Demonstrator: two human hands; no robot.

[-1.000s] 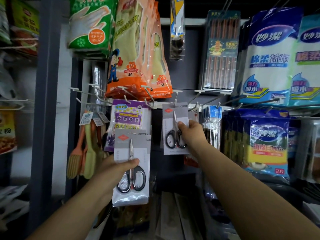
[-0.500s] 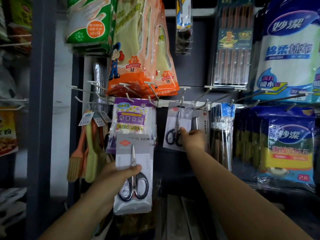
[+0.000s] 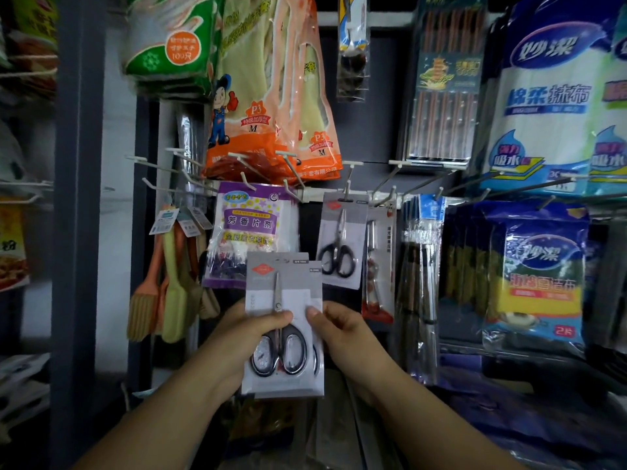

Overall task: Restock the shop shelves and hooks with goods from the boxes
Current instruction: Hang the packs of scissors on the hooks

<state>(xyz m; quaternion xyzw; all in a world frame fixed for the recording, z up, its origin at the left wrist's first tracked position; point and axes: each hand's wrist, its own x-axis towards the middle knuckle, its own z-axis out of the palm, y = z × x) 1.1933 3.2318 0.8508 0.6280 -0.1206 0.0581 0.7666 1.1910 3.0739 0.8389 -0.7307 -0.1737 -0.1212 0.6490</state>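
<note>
We see a stack of carded scissors packs (image 3: 284, 320) held upright below the hook rail (image 3: 339, 195). Left hand (image 3: 242, 337) grips it, thumb across the front; right hand (image 3: 342, 334) pinches its right edge. One scissors card (image 3: 341, 240) hangs from the rail. Dim shop aisle, packed hooks.

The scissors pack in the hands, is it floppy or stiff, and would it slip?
The scissors pack is probably fairly stiff: its flat card stands upright above the left hand without drooping. It likely feels bottom-heavy, since the handles sit low. The glossy front may be slippery, so the right hand pinching its edge helps.
</note>
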